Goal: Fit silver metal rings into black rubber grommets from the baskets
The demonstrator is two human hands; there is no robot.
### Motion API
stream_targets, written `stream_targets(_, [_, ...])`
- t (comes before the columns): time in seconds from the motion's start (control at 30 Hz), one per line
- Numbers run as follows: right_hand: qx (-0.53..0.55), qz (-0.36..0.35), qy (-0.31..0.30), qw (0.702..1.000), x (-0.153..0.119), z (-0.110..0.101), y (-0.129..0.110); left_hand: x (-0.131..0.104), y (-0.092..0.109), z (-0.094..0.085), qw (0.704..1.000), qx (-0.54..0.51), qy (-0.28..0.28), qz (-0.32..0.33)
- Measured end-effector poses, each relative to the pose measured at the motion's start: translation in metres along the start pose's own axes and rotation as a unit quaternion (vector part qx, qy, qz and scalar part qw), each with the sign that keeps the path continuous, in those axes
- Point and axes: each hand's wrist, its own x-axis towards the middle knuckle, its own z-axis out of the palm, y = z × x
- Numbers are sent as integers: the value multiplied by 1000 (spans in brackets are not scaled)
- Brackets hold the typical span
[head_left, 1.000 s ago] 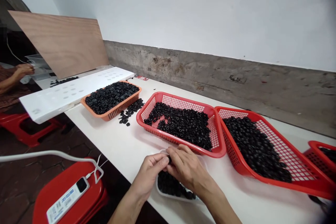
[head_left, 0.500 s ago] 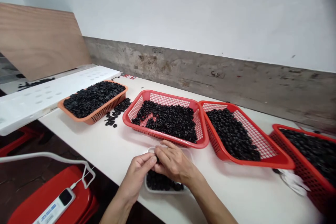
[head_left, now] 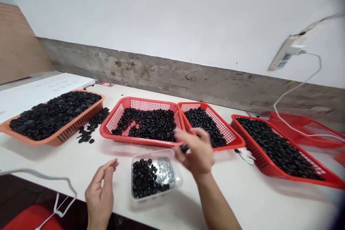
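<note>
Wall-socket label [head_left: 285, 57] illegible; right hand [head_left: 198, 152] holds black piece [head_left: 184, 148].

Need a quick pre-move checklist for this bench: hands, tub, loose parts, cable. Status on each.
1. Right hand has hold of a part: ok, a black piece shows at the fingers, though blurred.
2. Left hand free: cannot tell; no part shows, but the fingers are bent inward.
3. Clear tub upright and uncovered: ok.
4. No loose parts outside the baskets and tub: not ok, black parts lie on the table beside the orange basket.
5. White cable off the left hand: ok, it runs to that hand's left, apart.
6. Right hand off the red basket rim: cannot tell, they overlap in this view.
</note>
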Motion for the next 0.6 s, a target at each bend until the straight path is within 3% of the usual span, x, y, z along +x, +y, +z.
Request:
stream_targets(0.07, [-98, 153, 70, 981, 7, -21, 18, 3, -14, -4, 1000, 18, 23, 4])
stream_targets(0.13, [-120, 239, 145, 952, 13, -38, 29, 7, -25, -3, 999, 30, 30, 13])
stream_targets(0.23, [-79, 290, 258, 918, 8, -57, 23, 11, -35, 0, 999, 36, 17, 7])
stream_targets(0.3, [-70, 310, 275, 908, -12, -66, 10, 10, -40, 0, 999, 32, 21, -8])
stream_targets(0.37, [-97, 348, 198, 911, -48, -74, -4, 4, -45, -4, 998, 40, 39, 6])
stream_targets(0.47, [-113, 430, 34, 895, -120, -84, -25, -17, -58, -18, 992, 59, 29, 105])
stream_targets(0.53, [-86, 472, -30, 877, -167, -90, -37, -37, -72, -30, 983, 64, -17, 173])
stream_targets(0.6, [-59, 497, -62, 863, -202, -96, -45, -60, -90, -42, 968, 121, -93, 198])
